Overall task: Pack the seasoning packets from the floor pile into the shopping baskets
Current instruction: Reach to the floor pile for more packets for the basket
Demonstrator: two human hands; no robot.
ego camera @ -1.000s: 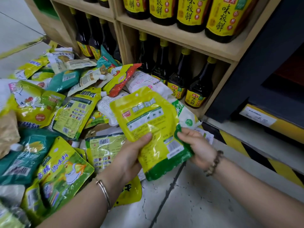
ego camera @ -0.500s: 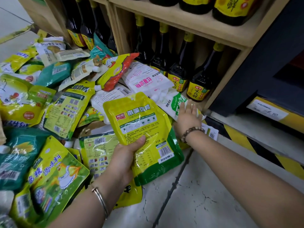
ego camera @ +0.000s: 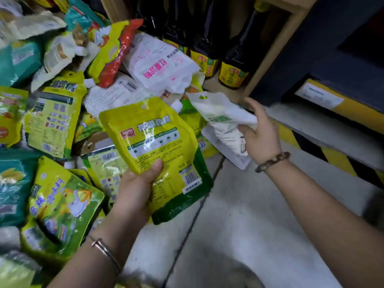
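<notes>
left hand point(ego camera: 135, 190) grips a glossy yellow-green seasoning pouch point(ego camera: 158, 150) beside the floor pile point(ego camera: 54, 121); right hand point(ego camera: 259, 134) pinches a crumpled white packet point(ego camera: 224, 119), which may slip loose; no baskets visible.

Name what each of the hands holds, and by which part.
The left hand grips a yellow and green plastic pouch at its lower left edge, thumb on front. The right hand grips a white and green plastic packet by its right end.
</notes>
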